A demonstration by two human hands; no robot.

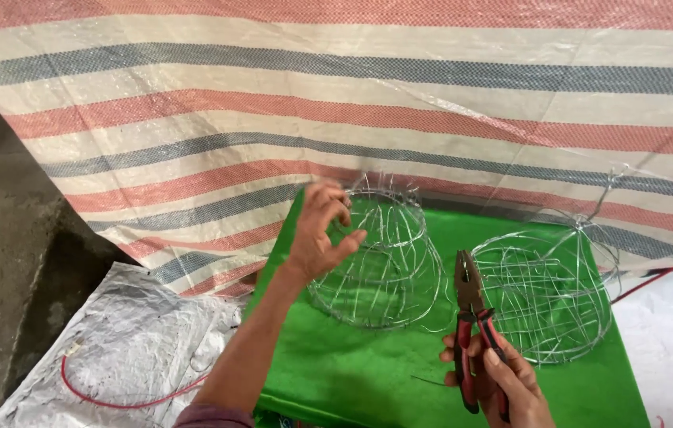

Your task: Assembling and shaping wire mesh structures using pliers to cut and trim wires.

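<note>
Head view, single entry.

Item 1: left hand (319, 234), raised, fingers curled, thumb and fingertips pinching the top ring of the wire frame (376, 257).

Item 2: that wire frame, a cone-shaped cage of thin silver wire, narrow ring uppermost, wide ring resting on the green cloth (352, 364). It stands directly under and just beyond the left hand, and up-left of the right hand, near but apart from the tool's tip.

Item 3: right hand (503, 384), low in the view, closed around the red handles of the pliers (472, 317). The pliers point upward, jaws close together, in the gap between the two frames, touching neither as far as can be told.

Item 4: second wire frame (546, 297), lying tilted to the right on the same cloth, loose wire ends rising from it.

Item 5: striped tarpaulin (368, 103) as backdrop; crumpled plastic sheet (130, 341) at lower left bearing a red wire loop (114, 396).

Handling note, as judgement: the pinch on the top ring should stay firm enough to stop the light cage rocking, while the pliers come in at the ring itself and grip a single strand, not several.
</note>
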